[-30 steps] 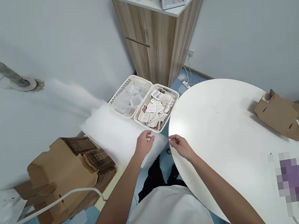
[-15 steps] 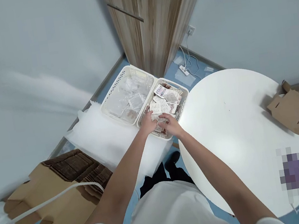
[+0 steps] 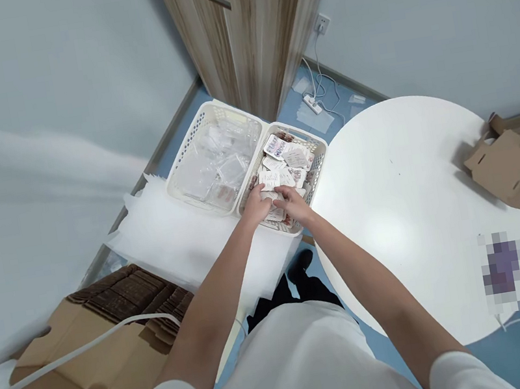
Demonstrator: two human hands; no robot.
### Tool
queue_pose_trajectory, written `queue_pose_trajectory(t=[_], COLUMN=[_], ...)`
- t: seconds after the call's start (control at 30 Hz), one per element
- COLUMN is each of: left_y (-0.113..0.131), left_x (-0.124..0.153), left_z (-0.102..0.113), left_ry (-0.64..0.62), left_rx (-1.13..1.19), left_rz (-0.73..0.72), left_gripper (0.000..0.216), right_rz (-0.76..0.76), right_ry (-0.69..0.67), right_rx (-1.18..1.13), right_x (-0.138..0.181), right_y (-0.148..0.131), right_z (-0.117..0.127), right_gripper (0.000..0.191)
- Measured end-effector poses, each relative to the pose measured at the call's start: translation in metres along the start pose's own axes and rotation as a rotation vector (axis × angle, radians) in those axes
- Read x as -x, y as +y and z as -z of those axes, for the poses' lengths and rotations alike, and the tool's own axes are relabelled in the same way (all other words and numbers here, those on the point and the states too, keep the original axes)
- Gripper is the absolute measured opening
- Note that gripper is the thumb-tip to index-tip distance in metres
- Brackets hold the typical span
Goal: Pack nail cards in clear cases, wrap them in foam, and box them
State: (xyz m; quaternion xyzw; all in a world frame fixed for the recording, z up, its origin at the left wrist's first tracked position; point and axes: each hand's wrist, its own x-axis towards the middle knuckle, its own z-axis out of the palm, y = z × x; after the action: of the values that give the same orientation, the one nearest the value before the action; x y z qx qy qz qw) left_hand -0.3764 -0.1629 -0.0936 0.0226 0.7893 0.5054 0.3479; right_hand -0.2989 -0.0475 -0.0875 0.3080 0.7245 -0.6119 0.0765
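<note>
A white perforated basket [image 3: 320, 153] holds a heap of small white printed cards [image 3: 296, 158], some with coloured pictures. Over its near end, my left hand [image 3: 256, 208] has its thumb and fingers closed on a white card [image 3: 271, 196]. My right hand [image 3: 297, 206] meets it from the other side, its thumb and fingertips pinching at the same card. The fingertips partly cover this card. Touching this basket on the left is a larger white basket [image 3: 181, 165] of clear plastic packaging [image 3: 228, 153].
A round white table [image 3: 389, 200] stands to the right, with a folded cardboard piece [image 3: 502, 166] near its far edge. White sheeting [image 3: 165, 216] lies left of the baskets. Flattened cardboard boxes [image 3: 93, 359] are lower left. A power strip [image 3: 311, 105] with cables lies by the cabinet [image 3: 246, 45].
My hands have drawn closer together over the card basket, and the right fingers have closed in on the card. The whole view has shifted slightly with my head.
</note>
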Motion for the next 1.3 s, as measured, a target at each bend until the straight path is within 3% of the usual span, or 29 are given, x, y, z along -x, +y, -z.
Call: queue_pose_trajectory(t=[0.13,0.37,0.47,0.63,0.8,0.97,1.13,1.3], left_y=[0.006,0.021,0.024,0.027,0.027,0.026,0.028,0.038], left_x=[0.01,0.042,0.06,0.108,0.171,0.225,0.265,0.298], left_z=[-0.003,-0.015,-0.026,-0.052,-0.092,-0.153,-0.213,-0.244], left_ry=[0.058,0.237,0.264,0.175,0.031,-0.137,-0.177,-0.254], left_rx=[0.035,0.187,0.262,0.36,0.279,0.234,0.154,0.052], left_rz=[-0.093,-0.265,-0.25,-0.169,-0.149,-0.195,-0.17,-0.183], left_gripper=[0.048,0.023,0.015,0.016,0.017,0.016,0.026,0.036], right_rz=[0.045,0.03,0.035,0.058,0.05,0.067,0.101,0.201], right_ry=[0.063,0.231,0.244,0.274,0.245,0.334,0.528,0.781], right_rx=[-0.063,-0.365,-0.448,-0.513,-0.523,-0.542,-0.479,-0.202], right_x=[0.013,0.053,0.078,0.132,0.204,0.272,0.32,0.349], right_y=[-0.009,-0.022,-0.017,0.005,0.036,0.076,0.108,0.125], right_z=[0.004,0.011,0.019,0.046,0.088,0.131,0.167,0.19], right_gripper=[0.04,0.031,0.028,0.036,0.038,0.027,0.023,0.016])
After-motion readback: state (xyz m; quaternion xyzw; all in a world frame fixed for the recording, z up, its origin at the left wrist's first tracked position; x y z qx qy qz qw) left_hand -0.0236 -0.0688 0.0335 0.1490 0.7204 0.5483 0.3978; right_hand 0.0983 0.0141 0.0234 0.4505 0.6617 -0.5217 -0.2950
